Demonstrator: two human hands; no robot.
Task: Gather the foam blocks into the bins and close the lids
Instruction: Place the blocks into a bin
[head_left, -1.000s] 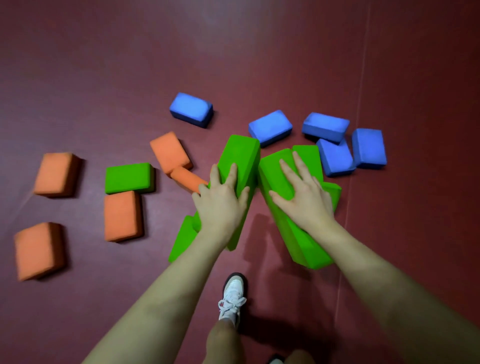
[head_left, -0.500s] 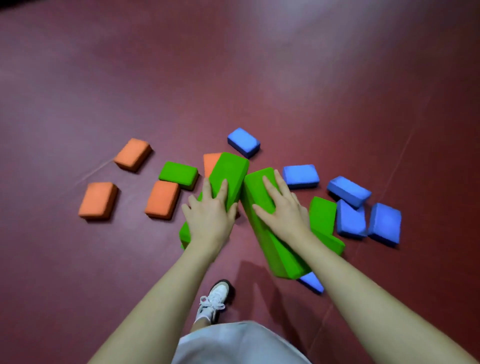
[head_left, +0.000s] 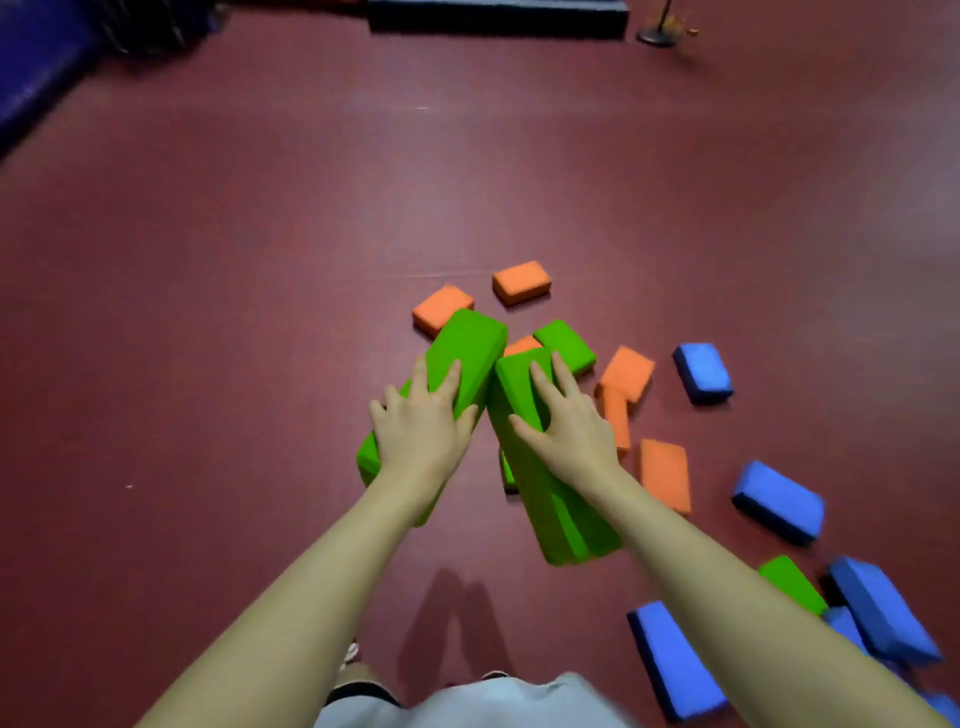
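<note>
A dark red floor fills nearly the whole view, smooth and matte, with a thin seam running across it in the middle distance. Soft patches of light lie on it at the upper right and near the centre, giving a pale sheen. Along the far edge a long, low, dark blue block, perhaps a mat or padded barrier, lies on the floor. At the far left a blue-purple padded surface slants along the edge of the floor, blurred. At the top right stands a round black stand base with a thin pole.
</note>
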